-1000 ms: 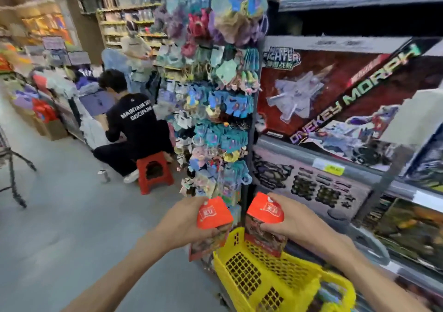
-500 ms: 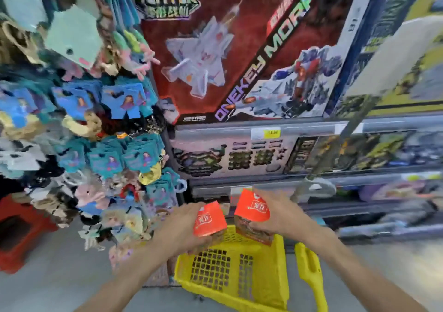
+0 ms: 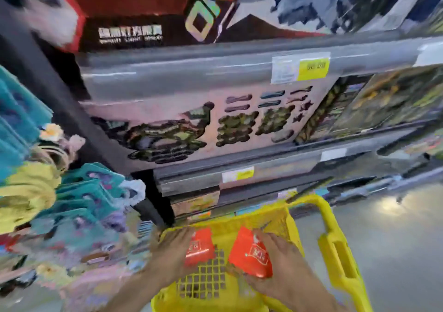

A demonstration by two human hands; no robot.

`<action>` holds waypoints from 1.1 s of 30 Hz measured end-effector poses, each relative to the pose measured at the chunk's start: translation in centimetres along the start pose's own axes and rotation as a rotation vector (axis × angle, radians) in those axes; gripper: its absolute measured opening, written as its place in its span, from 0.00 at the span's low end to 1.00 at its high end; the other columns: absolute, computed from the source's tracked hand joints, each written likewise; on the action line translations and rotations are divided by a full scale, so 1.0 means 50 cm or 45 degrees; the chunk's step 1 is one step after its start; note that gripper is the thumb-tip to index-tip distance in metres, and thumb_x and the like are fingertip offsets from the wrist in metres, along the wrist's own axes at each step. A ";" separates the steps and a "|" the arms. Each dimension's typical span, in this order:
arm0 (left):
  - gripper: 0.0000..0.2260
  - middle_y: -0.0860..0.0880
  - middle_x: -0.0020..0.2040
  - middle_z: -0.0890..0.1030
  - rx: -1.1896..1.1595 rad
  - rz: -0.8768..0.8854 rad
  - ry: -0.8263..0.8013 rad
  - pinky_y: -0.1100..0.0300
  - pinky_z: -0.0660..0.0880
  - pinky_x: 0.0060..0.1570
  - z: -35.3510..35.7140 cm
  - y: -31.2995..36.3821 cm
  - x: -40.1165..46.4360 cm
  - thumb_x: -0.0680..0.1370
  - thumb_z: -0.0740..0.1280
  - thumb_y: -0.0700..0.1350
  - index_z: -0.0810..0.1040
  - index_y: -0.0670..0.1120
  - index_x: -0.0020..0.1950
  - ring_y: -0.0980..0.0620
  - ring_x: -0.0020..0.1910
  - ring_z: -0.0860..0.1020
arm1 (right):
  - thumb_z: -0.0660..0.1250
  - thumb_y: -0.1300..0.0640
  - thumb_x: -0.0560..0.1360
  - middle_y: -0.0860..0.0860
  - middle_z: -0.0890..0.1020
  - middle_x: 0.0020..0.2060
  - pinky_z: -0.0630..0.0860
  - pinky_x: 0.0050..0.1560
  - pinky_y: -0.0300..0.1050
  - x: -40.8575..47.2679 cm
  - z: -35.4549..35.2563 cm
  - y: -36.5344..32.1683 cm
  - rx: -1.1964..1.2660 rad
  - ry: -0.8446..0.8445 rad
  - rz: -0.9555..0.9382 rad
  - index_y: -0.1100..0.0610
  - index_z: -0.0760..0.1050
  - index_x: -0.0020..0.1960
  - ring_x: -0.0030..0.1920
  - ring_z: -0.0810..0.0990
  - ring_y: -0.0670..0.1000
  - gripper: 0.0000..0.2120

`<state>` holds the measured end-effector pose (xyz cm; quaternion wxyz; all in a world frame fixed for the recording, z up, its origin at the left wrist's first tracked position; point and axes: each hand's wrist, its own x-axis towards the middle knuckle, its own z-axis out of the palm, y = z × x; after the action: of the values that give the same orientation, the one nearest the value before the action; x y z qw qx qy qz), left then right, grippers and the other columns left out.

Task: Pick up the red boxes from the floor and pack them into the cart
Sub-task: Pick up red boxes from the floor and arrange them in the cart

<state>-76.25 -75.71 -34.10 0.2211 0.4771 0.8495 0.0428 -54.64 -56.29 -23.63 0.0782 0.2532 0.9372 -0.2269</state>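
Low center of frame, your left hand (image 3: 171,251) and right hand (image 3: 279,261) each grip a red box (image 3: 200,247) (image 3: 249,254) inside the cart (image 3: 335,247); release straight down.

Two red boxes with white logos are seen low in the frame inside a yellow mesh cart (image 3: 335,247): the left box (image 3: 200,245) beside the right box (image 3: 249,251), both tilted.

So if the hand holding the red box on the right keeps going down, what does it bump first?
Probably the mesh floor of the yellow cart: the right hand carries its red box down inside it. Depth is blurry, so that's a guess.
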 end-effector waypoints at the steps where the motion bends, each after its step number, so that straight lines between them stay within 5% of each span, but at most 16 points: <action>1: 0.44 0.49 0.75 0.65 -0.003 0.016 -0.004 0.52 0.63 0.71 0.040 -0.020 0.024 0.68 0.70 0.65 0.58 0.48 0.78 0.45 0.72 0.66 | 0.65 0.24 0.58 0.45 0.81 0.53 0.80 0.48 0.50 0.018 0.038 0.017 -0.020 -0.020 0.014 0.46 0.64 0.69 0.50 0.83 0.52 0.46; 4: 0.42 0.50 0.76 0.62 -0.006 0.078 -0.042 0.55 0.58 0.73 0.134 -0.065 0.088 0.70 0.70 0.60 0.54 0.50 0.78 0.49 0.73 0.62 | 0.65 0.25 0.64 0.40 0.69 0.67 0.64 0.67 0.46 0.057 0.110 0.045 -0.060 -0.155 0.020 0.42 0.53 0.76 0.68 0.69 0.47 0.47; 6: 0.42 0.49 0.77 0.60 0.018 0.092 -0.086 0.56 0.53 0.74 0.193 -0.090 0.118 0.71 0.70 0.58 0.53 0.49 0.79 0.48 0.75 0.59 | 0.66 0.28 0.68 0.40 0.63 0.70 0.58 0.70 0.44 0.086 0.142 0.063 -0.088 -0.225 0.053 0.42 0.48 0.77 0.72 0.63 0.47 0.46; 12: 0.44 0.51 0.79 0.56 0.083 -0.058 -0.180 0.52 0.51 0.76 0.305 -0.158 0.159 0.72 0.68 0.59 0.47 0.52 0.79 0.48 0.77 0.54 | 0.69 0.30 0.62 0.43 0.73 0.65 0.70 0.67 0.49 0.148 0.255 0.114 -0.139 -0.247 -0.020 0.42 0.50 0.74 0.65 0.74 0.50 0.48; 20: 0.42 0.47 0.73 0.65 0.161 -0.052 -0.058 0.49 0.60 0.73 0.307 -0.117 0.153 0.70 0.75 0.54 0.58 0.46 0.78 0.44 0.72 0.64 | 0.71 0.41 0.69 0.48 0.68 0.69 0.59 0.73 0.47 0.268 0.331 0.111 -0.237 -0.349 -0.223 0.51 0.56 0.76 0.69 0.66 0.53 0.42; 24: 0.42 0.46 0.76 0.59 0.177 -0.051 -0.028 0.48 0.54 0.75 0.316 -0.114 0.146 0.74 0.72 0.53 0.52 0.46 0.80 0.44 0.75 0.59 | 0.73 0.45 0.70 0.50 0.69 0.69 0.59 0.73 0.49 0.329 0.401 0.115 -0.336 -0.415 -0.299 0.54 0.57 0.76 0.70 0.67 0.53 0.41; 29: 0.43 0.47 0.68 0.69 0.154 -0.011 0.046 0.49 0.69 0.68 0.325 -0.120 0.133 0.67 0.78 0.53 0.62 0.46 0.77 0.44 0.67 0.69 | 0.75 0.47 0.71 0.52 0.64 0.74 0.57 0.76 0.49 0.353 0.478 0.125 -0.323 -0.479 -0.290 0.55 0.54 0.78 0.74 0.63 0.54 0.44; 33: 0.42 0.46 0.67 0.69 0.197 -0.001 0.093 0.48 0.68 0.68 0.333 -0.124 0.132 0.69 0.76 0.54 0.61 0.45 0.77 0.44 0.65 0.68 | 0.75 0.46 0.70 0.51 0.66 0.71 0.56 0.76 0.47 0.351 0.491 0.134 -0.292 -0.415 -0.326 0.54 0.54 0.77 0.72 0.64 0.53 0.45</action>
<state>-77.18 -75.89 -53.02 0.1526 0.4907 0.8578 -0.0058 -65.53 -54.86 -52.54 0.2272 0.0819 0.9563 -0.1650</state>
